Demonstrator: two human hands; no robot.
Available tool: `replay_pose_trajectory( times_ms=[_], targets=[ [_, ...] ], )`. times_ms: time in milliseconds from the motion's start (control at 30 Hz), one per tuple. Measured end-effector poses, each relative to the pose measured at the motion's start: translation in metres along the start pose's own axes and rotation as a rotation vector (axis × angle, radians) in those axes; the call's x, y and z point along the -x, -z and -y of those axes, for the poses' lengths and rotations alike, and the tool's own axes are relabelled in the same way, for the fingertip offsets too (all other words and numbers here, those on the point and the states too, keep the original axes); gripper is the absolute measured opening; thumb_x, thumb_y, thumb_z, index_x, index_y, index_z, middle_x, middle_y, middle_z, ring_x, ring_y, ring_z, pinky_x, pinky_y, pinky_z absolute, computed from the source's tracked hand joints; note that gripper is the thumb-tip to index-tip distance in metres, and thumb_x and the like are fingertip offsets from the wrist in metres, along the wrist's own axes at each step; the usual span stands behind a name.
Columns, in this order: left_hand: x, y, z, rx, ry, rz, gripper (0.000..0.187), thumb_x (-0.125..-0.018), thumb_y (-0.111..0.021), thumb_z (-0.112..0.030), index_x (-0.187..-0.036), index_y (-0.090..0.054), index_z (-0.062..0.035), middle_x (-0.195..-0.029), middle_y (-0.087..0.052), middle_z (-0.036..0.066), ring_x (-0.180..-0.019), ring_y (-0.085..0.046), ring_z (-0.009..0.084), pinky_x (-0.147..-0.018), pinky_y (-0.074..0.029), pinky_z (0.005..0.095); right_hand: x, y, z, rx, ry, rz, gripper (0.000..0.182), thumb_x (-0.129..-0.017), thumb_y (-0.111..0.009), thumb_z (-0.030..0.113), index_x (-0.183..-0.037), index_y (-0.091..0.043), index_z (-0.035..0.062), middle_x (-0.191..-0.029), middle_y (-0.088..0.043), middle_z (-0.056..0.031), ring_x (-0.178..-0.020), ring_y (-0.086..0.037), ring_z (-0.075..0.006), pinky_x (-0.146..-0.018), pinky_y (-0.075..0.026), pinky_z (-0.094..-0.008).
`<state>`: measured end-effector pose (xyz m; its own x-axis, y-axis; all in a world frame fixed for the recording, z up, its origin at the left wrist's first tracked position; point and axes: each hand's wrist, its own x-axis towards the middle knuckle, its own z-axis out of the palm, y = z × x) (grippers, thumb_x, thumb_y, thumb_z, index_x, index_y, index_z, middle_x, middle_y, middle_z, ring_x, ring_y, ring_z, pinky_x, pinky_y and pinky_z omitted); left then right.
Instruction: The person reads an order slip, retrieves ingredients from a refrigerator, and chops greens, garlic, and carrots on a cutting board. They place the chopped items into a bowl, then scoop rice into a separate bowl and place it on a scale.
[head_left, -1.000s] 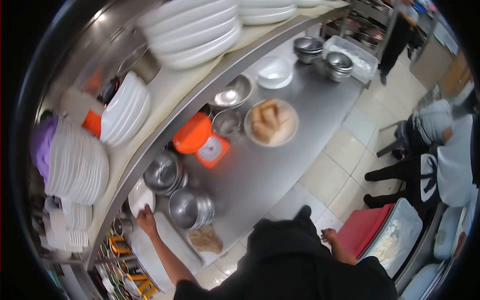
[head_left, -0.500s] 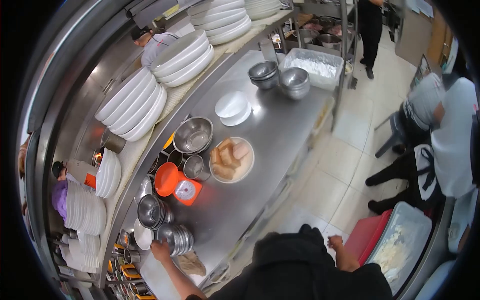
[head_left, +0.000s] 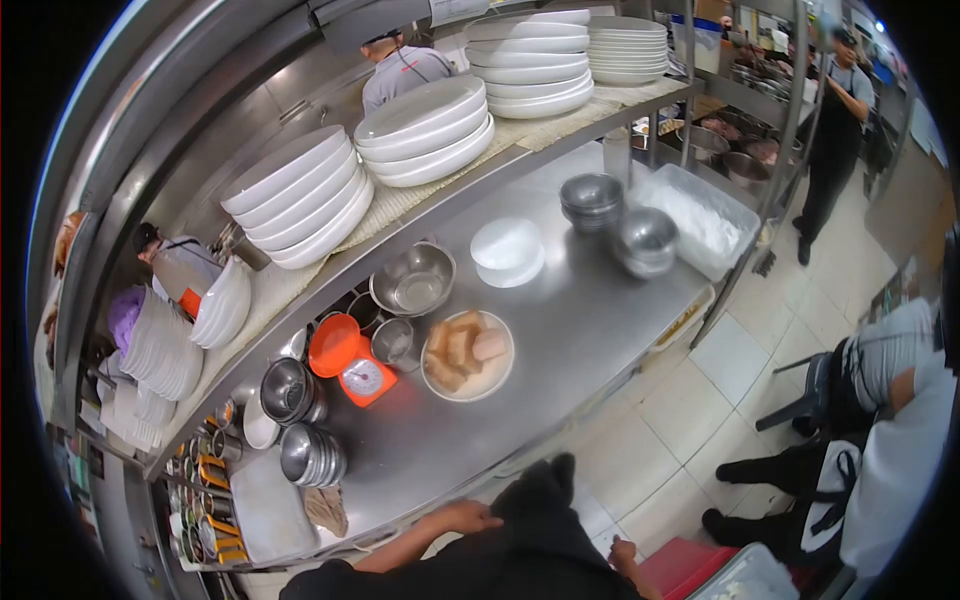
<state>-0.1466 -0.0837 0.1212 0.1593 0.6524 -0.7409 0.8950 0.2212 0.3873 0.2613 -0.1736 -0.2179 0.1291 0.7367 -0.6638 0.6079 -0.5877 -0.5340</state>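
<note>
My left hand [head_left: 470, 517] is in front of my dark clothing, just off the counter's front edge. Its fingers look curled together, with nothing visible in them. My right hand [head_left: 622, 552] hangs low beside my body, near a red container [head_left: 685, 567]; its fingers are loosely closed and appear to hold nothing. On the steel counter [head_left: 420, 450], nearest my left hand, are a folded brown cloth [head_left: 326, 510] and a stack of metal bowls [head_left: 313, 455]. Farther along stand an orange kitchen scale [head_left: 367, 380] and a round dish of pale food blocks [head_left: 468, 355].
Stacked white plates [head_left: 300, 200] line the shelf above the counter. Metal bowls [head_left: 592, 203] and a clear plastic tub [head_left: 697, 218] stand toward the far end. Beyond the tiled floor, a person in dark clothes [head_left: 835, 130] stands; another with a white apron [head_left: 900, 430] is at the right.
My left hand has left the near stack of metal bowls and drawn back to my body. My right hand sits lower in view. The camera has turned, shifting the whole scene.
</note>
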Motion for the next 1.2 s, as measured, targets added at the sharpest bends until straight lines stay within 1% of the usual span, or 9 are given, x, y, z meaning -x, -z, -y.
replay_pose_trajectory(
  times_ms=[200, 333, 467, 600, 833, 933, 1033, 1133, 1200],
  targets=[
    [-0.072, 0.034, -0.049, 0.064, -0.087, 0.123, 0.066, -0.093, -0.043, -0.061, -0.100, -0.069, -0.0006, -0.098, -0.067, 0.022, -0.097, -0.064, 0.0382, -0.086, -0.047, 0.0466, -0.008, 0.101, 0.121, -0.162, 0.112, 0.464, 0.043, -0.091, -0.059, 0.042, -0.107, -0.065, 0.0028, -0.098, -0.068, -0.0159, -0.079, -0.065, -0.0245, -0.065, -0.051, -0.0376],
    [-0.115, 0.098, -0.095, 0.096, -0.205, 0.063, 0.059, -0.093, -0.049, -0.057, -0.095, -0.070, -0.0023, -0.085, -0.069, 0.018, -0.084, -0.065, 0.0318, -0.078, -0.049, 0.0414, -0.062, 0.135, 0.145, -0.135, -0.102, 0.308, 0.049, -0.085, -0.068, 0.037, -0.116, -0.063, -0.0015, -0.103, -0.068, -0.0167, -0.085, -0.065, -0.0274, -0.071, -0.051, -0.0396],
    [-0.143, 0.168, -0.131, 0.399, -0.278, -0.247, 0.046, -0.091, -0.060, -0.047, -0.097, -0.070, -0.0024, -0.078, -0.068, 0.009, -0.070, -0.064, 0.0178, -0.068, -0.051, 0.0331, -0.163, 0.153, 0.112, -0.042, 0.021, 0.067, 0.046, -0.080, -0.074, 0.029, -0.110, -0.065, -0.0060, -0.095, -0.070, -0.0171, -0.082, -0.067, -0.0278, -0.074, -0.052, -0.0371],
    [-0.194, 0.231, -0.162, 0.504, -0.244, -0.659, 0.042, -0.089, -0.065, -0.041, -0.100, -0.069, -0.0008, -0.077, -0.068, 0.009, -0.067, -0.063, 0.0144, -0.063, -0.051, 0.0318, -0.165, 0.193, 0.148, -0.317, -0.314, -0.222, 0.032, -0.082, -0.063, 0.027, -0.097, -0.071, -0.0004, -0.089, -0.071, -0.0185, -0.081, -0.068, -0.0276, -0.078, -0.051, -0.0406],
    [-0.324, 0.336, -0.259, 0.470, 0.048, -1.205, 0.070, -0.082, -0.064, -0.060, -0.113, -0.061, 0.0023, -0.095, -0.070, 0.017, -0.082, -0.069, 0.0268, -0.075, -0.053, 0.0377, -0.208, 0.241, 0.108, -0.178, -0.103, -0.132, 0.029, -0.079, -0.073, 0.019, -0.096, -0.069, -0.0045, -0.089, -0.071, -0.0172, -0.079, -0.068, -0.0254, -0.073, -0.052, -0.0350],
    [-0.322, 0.352, -0.308, 0.377, 0.215, -0.981, 0.066, -0.079, -0.064, -0.063, -0.093, -0.069, 0.0015, -0.088, -0.071, 0.020, -0.082, -0.070, 0.0314, -0.077, -0.055, 0.0408, -0.248, 0.260, 0.044, 0.097, -0.032, 0.027, 0.026, -0.080, -0.072, 0.020, -0.093, -0.069, -0.0026, -0.088, -0.071, -0.0160, -0.079, -0.068, -0.0252, -0.072, -0.053, -0.0352],
    [-0.348, 0.360, -0.315, 0.496, 0.138, -0.799, 0.047, -0.079, -0.066, -0.047, -0.074, -0.071, -0.0003, -0.073, -0.070, 0.017, -0.078, -0.070, 0.0313, -0.076, -0.055, 0.0426, -0.290, 0.282, -0.017, 0.461, 0.138, 0.192, 0.023, -0.082, -0.071, 0.021, -0.090, -0.070, -0.0007, -0.087, -0.071, -0.0147, -0.079, -0.068, -0.0249, -0.071, -0.053, -0.0355],
    [-0.365, 0.351, -0.326, 0.275, 0.211, -1.117, 0.025, -0.074, -0.064, -0.023, -0.065, -0.069, -0.0001, -0.067, -0.067, 0.019, -0.072, -0.069, 0.0355, -0.071, -0.054, 0.0458, -0.346, 0.310, -0.069, 0.862, 0.525, 0.255, 0.021, -0.083, -0.069, 0.021, -0.088, -0.070, 0.0011, -0.086, -0.072, -0.0135, -0.078, -0.068, -0.0246, -0.070, -0.053, -0.0357],
    [-0.392, 0.347, -0.318, 0.059, 0.175, -1.353, 0.020, -0.069, -0.064, -0.017, -0.065, -0.068, 0.0016, -0.071, -0.066, 0.024, -0.069, -0.067, 0.0401, -0.067, -0.052, 0.0482, -0.361, 0.333, -0.043, 0.510, 0.072, 0.237, 0.039, -0.092, -0.052, 0.043, -0.085, -0.071, 0.0089, -0.088, -0.073, -0.0098, -0.082, -0.069, -0.0253, -0.074, -0.052, -0.0399]
  ],
)
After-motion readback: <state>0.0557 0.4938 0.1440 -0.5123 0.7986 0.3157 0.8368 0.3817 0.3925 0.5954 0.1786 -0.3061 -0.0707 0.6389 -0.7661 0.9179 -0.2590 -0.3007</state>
